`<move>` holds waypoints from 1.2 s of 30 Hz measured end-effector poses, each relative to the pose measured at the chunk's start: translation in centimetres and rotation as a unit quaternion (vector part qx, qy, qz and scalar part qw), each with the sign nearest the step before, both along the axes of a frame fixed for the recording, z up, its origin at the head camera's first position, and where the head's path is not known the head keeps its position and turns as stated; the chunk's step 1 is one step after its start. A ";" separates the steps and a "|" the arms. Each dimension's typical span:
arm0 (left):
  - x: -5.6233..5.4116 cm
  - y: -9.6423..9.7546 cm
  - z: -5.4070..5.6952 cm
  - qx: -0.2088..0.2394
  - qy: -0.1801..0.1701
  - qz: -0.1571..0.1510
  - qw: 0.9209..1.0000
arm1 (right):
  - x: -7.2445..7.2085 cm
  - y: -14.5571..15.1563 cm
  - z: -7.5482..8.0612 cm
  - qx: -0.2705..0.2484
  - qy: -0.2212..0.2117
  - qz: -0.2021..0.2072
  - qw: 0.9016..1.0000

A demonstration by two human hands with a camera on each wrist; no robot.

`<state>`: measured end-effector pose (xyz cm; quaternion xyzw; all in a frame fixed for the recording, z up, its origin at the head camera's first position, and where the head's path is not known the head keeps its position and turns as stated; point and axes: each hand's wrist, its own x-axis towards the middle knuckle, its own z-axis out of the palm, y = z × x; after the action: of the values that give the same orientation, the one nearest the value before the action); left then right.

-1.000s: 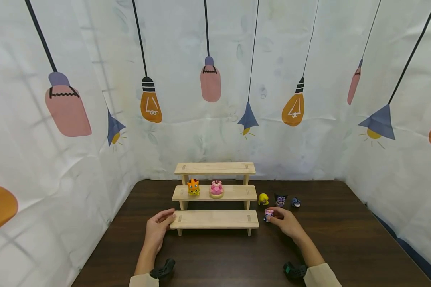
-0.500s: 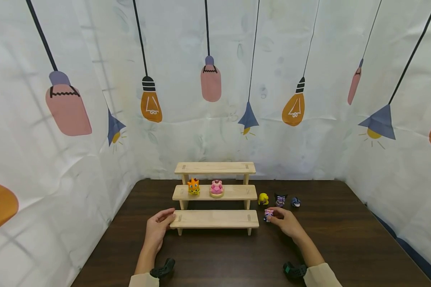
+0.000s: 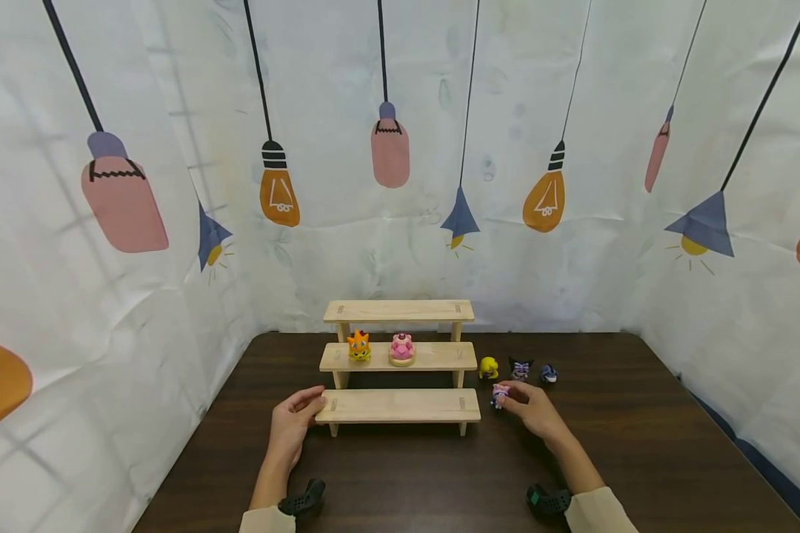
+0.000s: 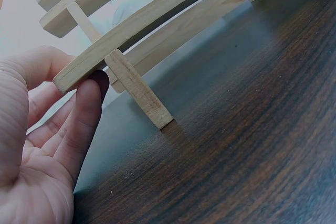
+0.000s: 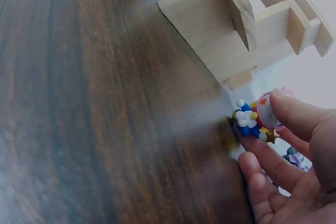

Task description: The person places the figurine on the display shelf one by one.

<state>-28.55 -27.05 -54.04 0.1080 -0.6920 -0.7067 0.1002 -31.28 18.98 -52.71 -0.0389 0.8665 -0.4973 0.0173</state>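
A three-step wooden display stand (image 3: 400,406) stands on the dark table. My left hand (image 3: 291,429) pinches the left end of its lowest step; the left wrist view has the thumb and fingers (image 4: 86,103) on either side of the board edge. To the right of the stand, my right hand (image 3: 538,413) holds a small figurine (image 5: 247,120) between thumb and fingers. It has a pink-rimmed white head, a blue and white body and a small gold star. On the middle step sit an orange and yellow figurine (image 3: 358,346) and a pink figurine (image 3: 402,350).
Behind my right hand, a yellow figurine (image 3: 488,368), a black-eared purple figurine (image 3: 520,369) and a dark blue figurine (image 3: 548,374) stand in a row on the table (image 3: 400,481). A white curtain (image 3: 347,259) printed with lamps encloses the back and sides.
My right hand has shifted slightly away from me and to the right with the figurine. The left hand keeps its grip on the lowest step.
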 end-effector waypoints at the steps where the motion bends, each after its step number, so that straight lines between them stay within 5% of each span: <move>1: 0.0 0.0 0.0 0.001 0.001 0.000 1.000 | 0.0 0.0 0.1 0.000 0.002 -0.001 1.000; 19: 0.0 0.0 -0.1 0.003 0.005 0.001 1.000 | 0.1 0.3 1.9 -0.099 0.013 0.030 0.995; 36: 0.0 -0.1 0.0 -0.005 0.002 -0.002 1.000 | 0.6 -0.1 3.8 -0.101 0.033 0.027 0.994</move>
<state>-28.60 -27.11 -54.02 0.1047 -0.6953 -0.7038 0.1012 -30.71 18.90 -48.90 -0.0800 0.8104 -0.5804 -0.0020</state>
